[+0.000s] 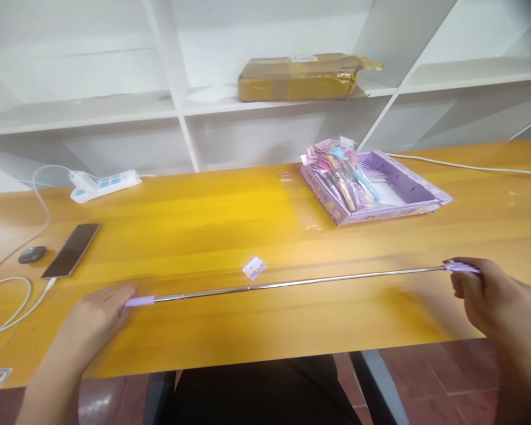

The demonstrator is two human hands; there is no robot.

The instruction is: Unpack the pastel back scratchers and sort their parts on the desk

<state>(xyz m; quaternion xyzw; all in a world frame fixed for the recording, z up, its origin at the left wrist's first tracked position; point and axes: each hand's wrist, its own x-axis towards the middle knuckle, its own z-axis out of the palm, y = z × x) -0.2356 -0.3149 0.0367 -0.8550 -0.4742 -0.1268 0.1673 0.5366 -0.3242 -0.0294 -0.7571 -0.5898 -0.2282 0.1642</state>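
Observation:
A telescopic back scratcher (287,284) is stretched out long above the front of the table, its thin silver rod running nearly level from hand to hand. My left hand (100,319) is closed around its lilac handle at the left end. At the right end, my right hand (491,295) grips the lilac head, whose shape the fingers partly hide. Just behind the rod lies a small lilac printed card (253,268). Farther back, a lilac open box (389,211) contains several wrapped scratchers (345,177) with pink and blue parts, heaped on its left side.
A phone (71,251) with a white cable and a dark rounded object (32,254) lie on the left of the wooden table (194,236). Behind them is a white power strip (108,186). Clear plastic (303,203) lies beside the box. A taped parcel (298,78) rests on the shelf.

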